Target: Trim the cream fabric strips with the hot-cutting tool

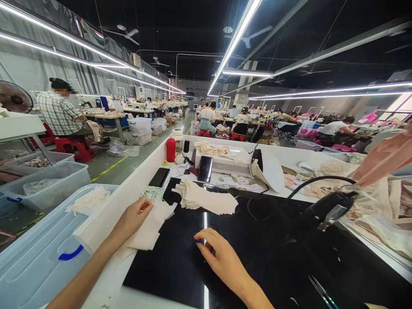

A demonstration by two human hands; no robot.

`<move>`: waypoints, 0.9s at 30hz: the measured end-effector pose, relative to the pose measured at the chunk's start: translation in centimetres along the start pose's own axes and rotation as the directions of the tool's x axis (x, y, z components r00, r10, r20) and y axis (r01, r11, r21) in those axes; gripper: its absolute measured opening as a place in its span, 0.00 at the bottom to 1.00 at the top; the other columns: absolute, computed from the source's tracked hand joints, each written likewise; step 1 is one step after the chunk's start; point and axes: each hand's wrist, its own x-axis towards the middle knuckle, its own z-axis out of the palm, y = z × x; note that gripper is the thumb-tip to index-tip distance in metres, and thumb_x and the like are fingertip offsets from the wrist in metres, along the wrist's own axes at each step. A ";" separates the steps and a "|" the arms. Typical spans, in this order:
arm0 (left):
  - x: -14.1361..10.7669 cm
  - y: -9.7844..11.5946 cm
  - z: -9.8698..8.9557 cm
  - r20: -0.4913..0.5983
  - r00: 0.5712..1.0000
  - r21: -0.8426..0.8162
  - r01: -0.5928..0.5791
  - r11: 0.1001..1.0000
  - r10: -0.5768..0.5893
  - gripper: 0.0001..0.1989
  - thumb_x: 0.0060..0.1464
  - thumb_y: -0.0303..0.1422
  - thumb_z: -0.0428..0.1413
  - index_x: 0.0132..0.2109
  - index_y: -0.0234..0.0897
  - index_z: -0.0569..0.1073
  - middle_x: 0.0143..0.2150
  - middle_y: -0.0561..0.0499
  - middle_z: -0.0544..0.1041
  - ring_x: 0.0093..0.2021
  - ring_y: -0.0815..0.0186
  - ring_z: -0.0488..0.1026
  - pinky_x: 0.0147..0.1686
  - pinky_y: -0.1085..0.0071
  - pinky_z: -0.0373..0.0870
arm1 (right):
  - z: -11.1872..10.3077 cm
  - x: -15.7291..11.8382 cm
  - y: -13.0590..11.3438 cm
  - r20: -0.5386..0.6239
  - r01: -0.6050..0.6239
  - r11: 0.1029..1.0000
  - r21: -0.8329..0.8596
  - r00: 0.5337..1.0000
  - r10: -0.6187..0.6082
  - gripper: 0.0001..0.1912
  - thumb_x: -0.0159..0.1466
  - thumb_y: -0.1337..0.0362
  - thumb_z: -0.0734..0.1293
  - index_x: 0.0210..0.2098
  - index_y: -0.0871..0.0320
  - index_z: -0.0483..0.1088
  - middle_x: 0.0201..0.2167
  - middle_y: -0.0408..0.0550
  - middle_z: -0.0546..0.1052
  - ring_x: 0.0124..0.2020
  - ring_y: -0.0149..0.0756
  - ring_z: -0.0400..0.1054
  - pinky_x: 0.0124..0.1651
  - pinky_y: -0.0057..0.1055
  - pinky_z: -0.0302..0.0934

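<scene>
My left hand [137, 216] is over a pile of cream fabric pieces [149, 231] at the left edge of the black work surface [257, 262]. Its fingers are curled together, and whatever they pinch, if anything, is hidden. Just above the black surface, my right hand [222, 255] is bent with thumb and forefinger apart and nothing between them. Beyond it lies a fanned stack of cream cut pieces [206, 197]. Pale green lace-like material [152, 193] sits beside my left fingers. A slim pointed metal tool [322, 292] rests at the lower right.
A black corded device [331, 210] stands at the right, near heaped beige fabric [380, 193]. Two phones [160, 177], a red cup [171, 150] and a white box [225, 165] line the back. A blue-lidded bin [41, 253] is at left. Co-workers sit farther off.
</scene>
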 end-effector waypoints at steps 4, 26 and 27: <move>-0.6 2.2 0.0 0.065 0.997 -0.147 -0.028 0.989 0.038 0.17 0.60 0.52 0.49 0.36 0.43 0.69 0.34 0.52 0.76 0.37 0.59 0.73 0.40 0.67 0.68 | 0.6 0.6 -0.7 -0.027 -0.039 0.989 0.141 0.999 0.043 0.11 0.69 0.60 0.64 0.49 0.49 0.76 0.46 0.46 0.79 0.37 0.35 0.72 0.36 0.31 0.65; -3.9 6.9 6.2 0.483 0.856 -0.452 0.065 0.890 0.183 0.29 0.55 0.63 0.52 0.31 0.40 0.71 0.29 0.54 0.69 0.30 0.64 0.63 0.30 0.71 0.59 | 1.9 -0.7 -2.3 0.275 -0.298 0.627 0.720 0.952 0.137 0.24 0.54 0.45 0.79 0.36 0.60 0.78 0.25 0.40 0.68 0.25 0.26 0.58 0.30 0.26 0.53; -3.9 7.1 6.2 0.467 0.866 -0.439 0.053 0.897 0.178 0.29 0.56 0.62 0.52 0.30 0.40 0.71 0.28 0.54 0.69 0.30 0.64 0.63 0.30 0.71 0.59 | 2.1 -0.8 -2.3 0.299 -0.330 0.624 0.708 0.941 0.158 0.24 0.52 0.46 0.79 0.35 0.60 0.79 0.24 0.39 0.68 0.25 0.26 0.58 0.30 0.26 0.53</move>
